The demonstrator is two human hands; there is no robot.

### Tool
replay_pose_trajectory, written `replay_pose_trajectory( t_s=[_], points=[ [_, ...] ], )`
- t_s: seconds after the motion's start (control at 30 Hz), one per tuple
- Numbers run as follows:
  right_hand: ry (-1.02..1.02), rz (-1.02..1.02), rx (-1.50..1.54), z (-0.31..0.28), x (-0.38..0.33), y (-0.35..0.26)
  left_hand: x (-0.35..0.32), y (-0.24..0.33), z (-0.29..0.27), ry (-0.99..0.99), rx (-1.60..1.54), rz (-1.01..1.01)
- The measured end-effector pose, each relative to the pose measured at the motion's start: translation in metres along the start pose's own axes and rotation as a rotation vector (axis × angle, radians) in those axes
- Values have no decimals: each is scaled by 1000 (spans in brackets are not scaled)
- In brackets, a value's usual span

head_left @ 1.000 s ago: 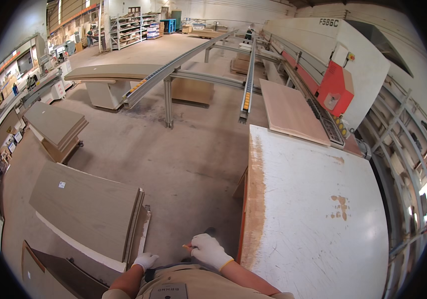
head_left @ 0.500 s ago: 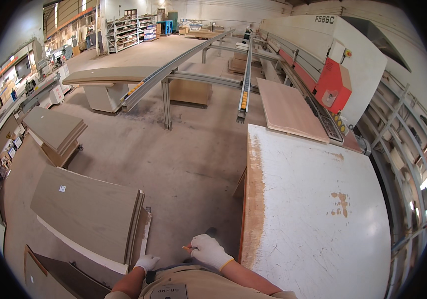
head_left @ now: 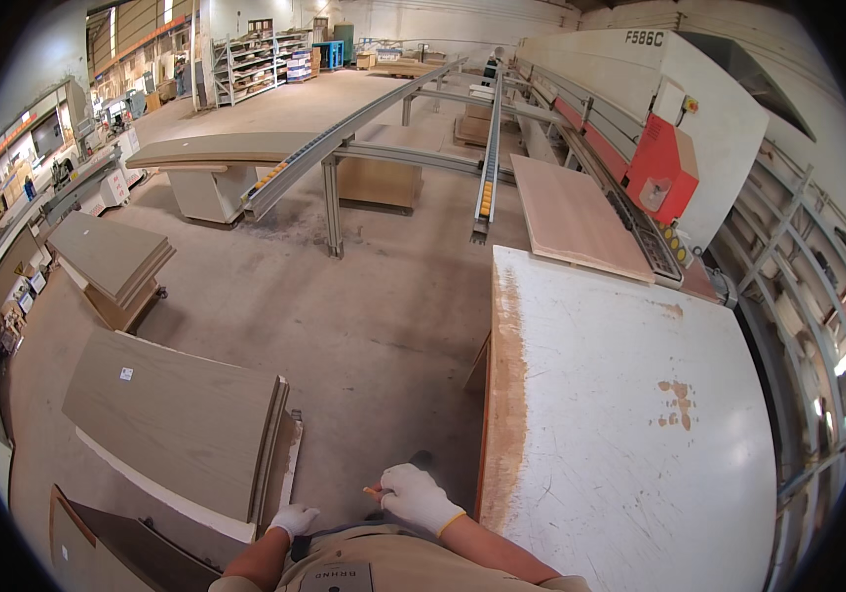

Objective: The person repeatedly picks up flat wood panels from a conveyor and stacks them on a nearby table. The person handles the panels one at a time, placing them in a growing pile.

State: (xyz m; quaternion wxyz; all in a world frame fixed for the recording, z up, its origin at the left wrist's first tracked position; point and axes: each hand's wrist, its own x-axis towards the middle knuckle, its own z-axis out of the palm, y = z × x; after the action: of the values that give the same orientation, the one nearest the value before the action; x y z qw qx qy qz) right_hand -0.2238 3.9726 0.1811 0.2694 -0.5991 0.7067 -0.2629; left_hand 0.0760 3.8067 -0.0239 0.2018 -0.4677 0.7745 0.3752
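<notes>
Floor (head_left: 374, 306): I record a dusty brown-grey surface through a large workshop, with metal shelving (head_left: 245, 71) toward the far left.
Machine (head_left: 591, 79): long and white, standing at the right beyond the worktop (head_left: 630, 424); a red housing (head_left: 662, 168) sits at its near end.
Worktop: white and scratched, its left border worn to brown; I place it on the person's right.
Panel (head_left: 581, 219): pinkish-brown, lying flat just past the worktop's far edge, beside the machine.
Roller rail (head_left: 489, 168): raised, running away from the middle of my view.
Board stack (head_left: 176, 424): grey-brown, a small white label on top, low at the left.
Right hand (head_left: 421, 496): white-gloved, in front of the waist; fingers closed, pinching an orange piece (head_left: 372, 491).
Orange piece: one end shows left of the right hand; the rest is hidden, kind undetermined.
Left hand (head_left: 293, 519): white-gloved, near the stack's closest corner; I cannot tell whether its fingers are spread or pressed together.
</notes>
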Motion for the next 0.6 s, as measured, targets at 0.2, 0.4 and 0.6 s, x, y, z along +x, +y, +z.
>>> replay_pose_trajectory(
  t_s=[0.2,0.4,0.6],
  points=[
    [-15,8,-5,-3,0,-4,1,-1,1,-5,0,-22],
    [-16,-8,-3,-1,0,0,4,-5,4,11,15,-24],
    [-5,0,-3,-1,0,-1,8,-10,6,0,6,-15]
  ],
)
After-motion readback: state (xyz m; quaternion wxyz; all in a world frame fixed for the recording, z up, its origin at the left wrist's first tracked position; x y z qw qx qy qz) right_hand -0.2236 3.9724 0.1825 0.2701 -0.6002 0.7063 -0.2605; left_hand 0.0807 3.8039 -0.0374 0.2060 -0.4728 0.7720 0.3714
